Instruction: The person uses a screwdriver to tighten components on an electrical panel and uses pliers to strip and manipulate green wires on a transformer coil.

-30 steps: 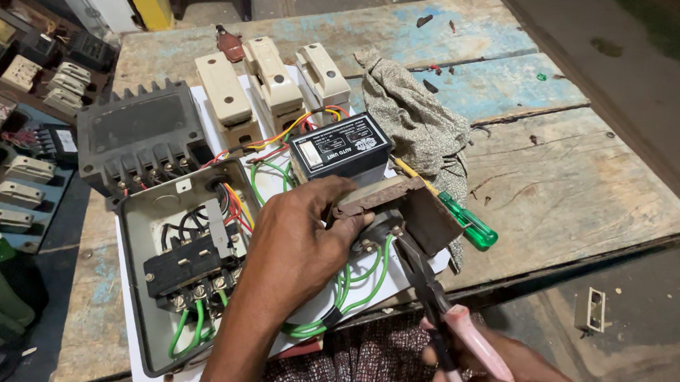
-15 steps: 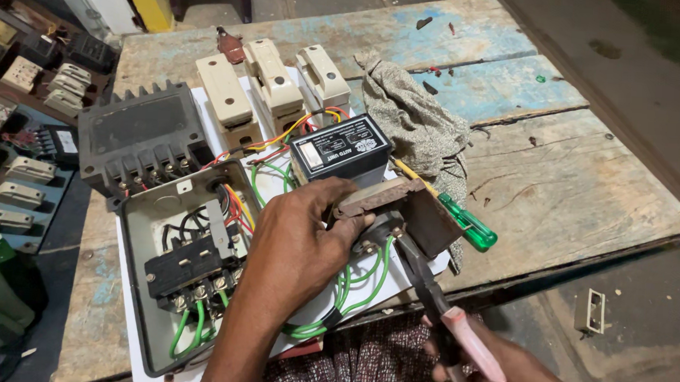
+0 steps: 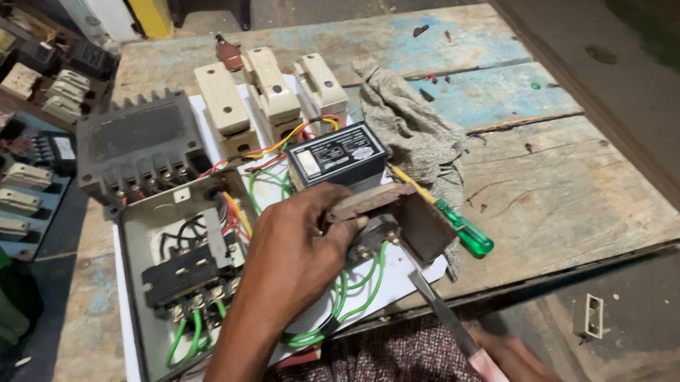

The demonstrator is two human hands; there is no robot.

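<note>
L hand (image 3: 294,251) grips rusty bracket (image 3: 401,213); R hand (image 3: 532,375) clasps pink-handled screwdriver (image 3: 457,329).

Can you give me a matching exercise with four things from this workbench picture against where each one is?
Things:
1. grey rag
2. green-handled screwdriver
3. finned black cover
4. rusty bracket part

Places:
A. held in the left hand
B. left of the cream fuse carriers
C. under the bracket, handle at the right
D. draped on the blue planks

Pairs: 1-D, 2-C, 3-B, 4-A
</note>
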